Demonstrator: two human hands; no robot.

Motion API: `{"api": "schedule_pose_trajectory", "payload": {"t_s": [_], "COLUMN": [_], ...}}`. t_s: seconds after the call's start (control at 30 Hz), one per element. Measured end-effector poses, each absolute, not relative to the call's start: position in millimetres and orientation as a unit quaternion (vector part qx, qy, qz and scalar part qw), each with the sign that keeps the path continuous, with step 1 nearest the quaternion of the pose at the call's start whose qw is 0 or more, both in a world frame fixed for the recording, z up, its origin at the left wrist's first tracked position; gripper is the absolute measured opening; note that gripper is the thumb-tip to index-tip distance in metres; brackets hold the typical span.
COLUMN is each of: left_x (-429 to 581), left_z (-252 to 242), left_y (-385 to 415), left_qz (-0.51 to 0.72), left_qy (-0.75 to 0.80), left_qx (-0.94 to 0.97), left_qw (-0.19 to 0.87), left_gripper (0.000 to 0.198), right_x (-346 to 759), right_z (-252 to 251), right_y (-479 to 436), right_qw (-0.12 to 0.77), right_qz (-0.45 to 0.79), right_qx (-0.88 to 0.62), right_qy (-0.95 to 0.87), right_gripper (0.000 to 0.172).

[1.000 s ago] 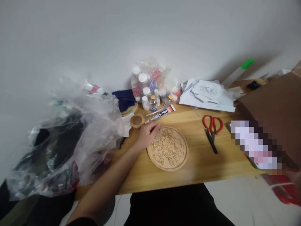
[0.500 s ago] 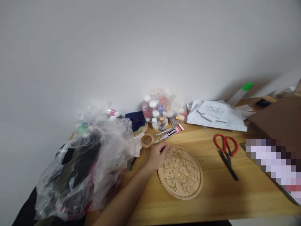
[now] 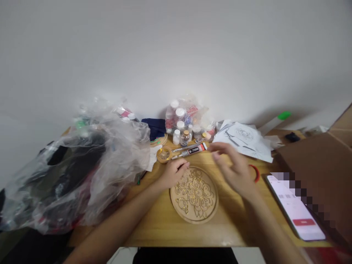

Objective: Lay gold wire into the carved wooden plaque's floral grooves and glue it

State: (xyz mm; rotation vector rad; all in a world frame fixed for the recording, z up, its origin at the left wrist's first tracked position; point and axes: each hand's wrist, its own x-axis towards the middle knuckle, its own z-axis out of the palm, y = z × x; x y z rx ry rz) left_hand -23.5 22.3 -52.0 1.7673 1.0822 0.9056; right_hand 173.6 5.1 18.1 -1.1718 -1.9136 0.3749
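A round wooden plaque (image 3: 178,211) lies on the table, bearing a flower pattern outlined in gold. My left hand (image 3: 173,173) rests at its upper left rim with fingers curled in; whatever they may pinch is hidden. To the right of the plaque, my right hand (image 3: 233,170) is raised over the table, slightly blurred. Its fingers are apart and nothing shows between them. A B-7000 glue tube (image 3: 194,149) lies just behind the plaque, beyond both hands. Next to the tube sits a small round spool of gold wire (image 3: 164,154).
Crumpled clear plastic bags (image 3: 118,161) cover the left side. Small bottles (image 3: 185,138) and bagged jars (image 3: 180,113) stand by the wall. Drawing sheets (image 3: 244,137) lie at back right. Red handles of scissors (image 3: 255,173) show partly behind my right hand. A phone (image 3: 295,209) lies beside a cardboard box (image 3: 316,157).
My right hand has come into view from the right and now hides most of the scissors. The view has shifted, showing more of the phone. My left hand stays at the plaque's rim.
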Motion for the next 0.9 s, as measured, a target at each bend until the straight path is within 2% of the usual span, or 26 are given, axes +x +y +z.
{"api": "schedule_pose_trajectory", "payload": {"t_s": [0.1,0.23,0.4,0.6,0.77,0.9], "left_x": [-24.2,-24.4,-24.5,-24.9,-24.6,-24.8], "left_z": [-52.1,-53.7,-53.5,-53.8,-56.8,-56.3], "left_y": [22.4,24.1,25.1,24.6,23.2,21.8], "left_qz": [0.364,0.362,0.36,0.374,0.412,0.4], "left_qy": [0.428,0.43,0.426,0.417,0.427,0.435], "left_qx": [0.705,0.706,0.712,0.708,0.686,0.687], "left_qw": [0.432,0.431,0.426,0.43,0.421,0.423], "left_gripper": [0.024,0.026,0.024,0.026,0.013,0.011], "right_x": [163.0,157.0,160.5,161.7,171.7,175.4], "right_z": [-10.3,-34.5,-39.4,-41.0,-37.3,-36.7], "right_y": [11.0,12.5,13.8,16.6,22.9,24.8], "right_qw": [0.373,0.334,0.314,0.34,0.344,0.325], "right_qz": [0.189,0.22,0.228,0.22,0.213,0.239], "right_qx": [-0.463,-0.468,-0.489,-0.485,-0.518,-0.519], "right_qy": [-0.781,-0.788,-0.781,-0.776,-0.754,-0.753], "right_gripper": [0.017,0.018,0.015,0.019,0.019,0.019]}}
